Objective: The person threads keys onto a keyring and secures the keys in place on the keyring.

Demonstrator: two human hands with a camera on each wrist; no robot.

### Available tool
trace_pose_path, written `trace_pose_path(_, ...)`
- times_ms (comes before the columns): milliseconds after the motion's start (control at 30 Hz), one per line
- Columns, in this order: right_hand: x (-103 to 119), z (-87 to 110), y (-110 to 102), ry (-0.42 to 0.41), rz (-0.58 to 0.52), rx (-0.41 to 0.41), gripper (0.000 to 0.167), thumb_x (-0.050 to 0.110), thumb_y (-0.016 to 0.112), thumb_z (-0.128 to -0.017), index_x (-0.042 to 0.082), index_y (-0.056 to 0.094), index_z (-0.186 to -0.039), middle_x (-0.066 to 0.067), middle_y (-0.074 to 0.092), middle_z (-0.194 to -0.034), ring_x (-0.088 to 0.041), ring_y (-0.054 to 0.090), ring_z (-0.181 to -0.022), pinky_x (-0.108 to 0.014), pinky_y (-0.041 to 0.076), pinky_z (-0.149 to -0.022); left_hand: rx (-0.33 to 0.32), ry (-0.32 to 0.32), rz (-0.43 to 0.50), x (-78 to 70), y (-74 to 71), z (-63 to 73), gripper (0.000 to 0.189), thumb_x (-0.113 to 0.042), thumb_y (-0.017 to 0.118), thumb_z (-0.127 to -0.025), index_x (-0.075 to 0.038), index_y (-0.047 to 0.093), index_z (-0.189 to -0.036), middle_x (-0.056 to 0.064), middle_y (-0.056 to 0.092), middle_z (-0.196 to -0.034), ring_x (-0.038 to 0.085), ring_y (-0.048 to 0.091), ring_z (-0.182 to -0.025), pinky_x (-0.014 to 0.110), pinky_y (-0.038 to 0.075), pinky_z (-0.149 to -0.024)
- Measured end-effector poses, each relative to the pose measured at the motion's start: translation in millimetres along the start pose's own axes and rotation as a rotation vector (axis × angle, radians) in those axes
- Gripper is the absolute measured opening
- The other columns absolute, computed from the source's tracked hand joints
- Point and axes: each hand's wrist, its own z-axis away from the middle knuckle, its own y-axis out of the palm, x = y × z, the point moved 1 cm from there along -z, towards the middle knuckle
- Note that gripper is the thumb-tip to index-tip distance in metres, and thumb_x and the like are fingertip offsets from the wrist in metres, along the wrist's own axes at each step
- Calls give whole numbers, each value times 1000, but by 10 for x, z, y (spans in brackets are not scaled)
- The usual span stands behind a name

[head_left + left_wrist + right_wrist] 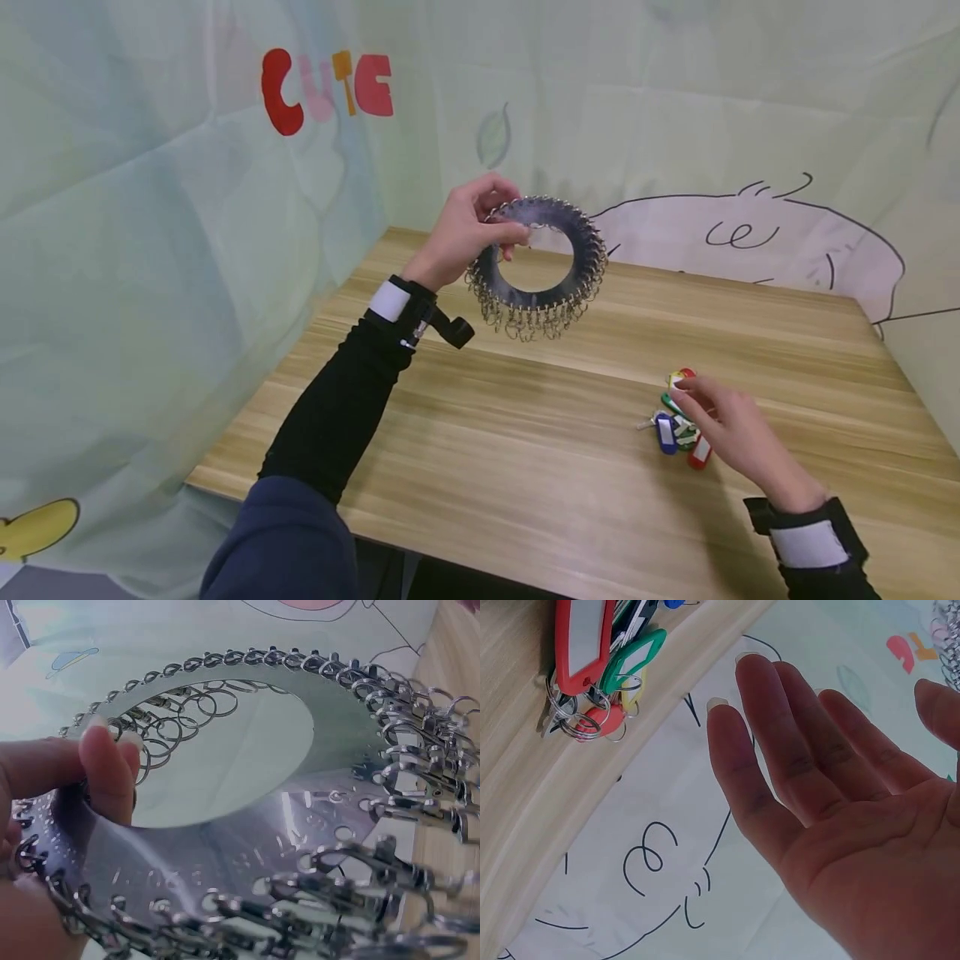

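Note:
My left hand [465, 229] pinches the rim of a ring-shaped metal key holder [583, 250] between thumb and fingers, holding it up above the table. Many small snap hooks with split rings hang around its outer edge; stamped marks on the plate [225, 855] are too blurred to read. My right hand [738, 429] hovers beside a small pile of tagged keys, fingers loosely extended with nothing in them. In that pile lie a blue key tag [666, 435], a red key tag [583, 645] and a green key tag [639, 658], with keys and split rings among them.
The wooden table [480, 467] carries the key pile right of the middle. A printed cloth [637, 125] with a line drawing and coloured letters hangs behind and to the left. Each wrist wears a black strap; a small black device [453, 331] juts from the left one.

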Motion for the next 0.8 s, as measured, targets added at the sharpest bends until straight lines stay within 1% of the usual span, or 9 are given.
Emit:
trace_pose_path(100,-7,8,4,0,4,-7,37,31,54,-99,1,61,-117,-17,72,-103,-26,69,-88,-32,55,-73,-1,-6,36,0,6,-2,30,13,63,-82,-3,53,-105,7,67,-86,17,65,-61,30,52,-54)
trace_pose_path(167,-8,9,0,3,3,-7,37,32,53,-99,0,61,-117,-18,71,-104,-27,69,-89,-33,55,-73,-3,-2,64,-10,10,-3,31,15,62,-82,-3,53,-105,8,66,-87,18,63,-58,30,53,-54)
trace_pose_path(333,-2,6,-17,30,0,8,46,35,51,-99,-1,54,-127,-20,70,-106,-28,69,-90,-34,55,-73,2,27,105,-36,27,-8,31,17,61,-82,-3,53,-104,11,66,-86,19,63,-56,30,54,-54)
trace_pose_path(500,-4,10,-28,48,1,14,50,37,50,-99,-2,51,-131,-22,70,-107,-29,69,-91,-38,55,-73,6,35,106,-33,35,-14,29,17,61,-82,-2,53,-103,10,65,-84,19,64,-57,31,55,-55)
trace_pose_path(633,-6,15,-35,52,3,15,50,37,50,-99,-2,51,-130,-22,70,-106,-28,68,-90,-36,55,-72,3,36,97,-32,35,-13,29,16,61,-82,-3,53,-102,9,66,-82,18,65,-58,31,56,-56)
trace_pose_path(733,-6,18,-36,49,2,4,48,36,51,-99,-1,52,-129,-21,70,-106,-29,68,-90,-38,56,-73,5,31,99,-45,37,-12,28,16,60,-82,-2,53,-103,9,67,-81,18,65,-58,31,56,-56)
trace_pose_path(800,-5,21,-37,39,-1,-17,45,33,51,-99,-1,53,-129,-22,70,-106,-32,68,-91,-43,56,-74,6,25,98,-59,39,-9,29,16,60,-82,-2,53,-103,9,68,-82,19,65,-57,31,56,-56)
